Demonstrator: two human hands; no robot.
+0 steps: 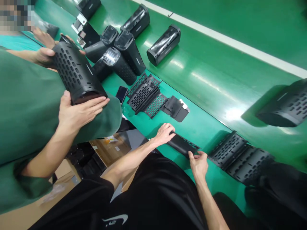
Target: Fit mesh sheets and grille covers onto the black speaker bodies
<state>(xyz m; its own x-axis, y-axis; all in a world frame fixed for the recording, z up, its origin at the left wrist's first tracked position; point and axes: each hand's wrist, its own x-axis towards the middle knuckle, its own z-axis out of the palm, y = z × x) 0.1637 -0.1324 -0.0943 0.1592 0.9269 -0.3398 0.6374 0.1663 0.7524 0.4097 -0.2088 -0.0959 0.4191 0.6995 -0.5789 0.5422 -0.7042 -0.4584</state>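
My left hand (164, 134) presses down on the left end of a long black perforated panel (182, 145) lying at the near edge of the green table (211, 83). Its fingers are curled over the panel's edge. My right hand (198, 163) pinches the same panel's right end from the near side. The panel looks partly rolled or covered with dark fabric. My black shirt fills the bottom of the view.
A co-worker in green at the left holds a perforated black tube shell (76, 73) with both hands. Stacked grilles (146, 95), a black fabric piece (176, 108) and a phone (121, 93) lie ahead. Several finished black cylinders (124, 54) stand farther back; flat panels (240, 156) lie right.
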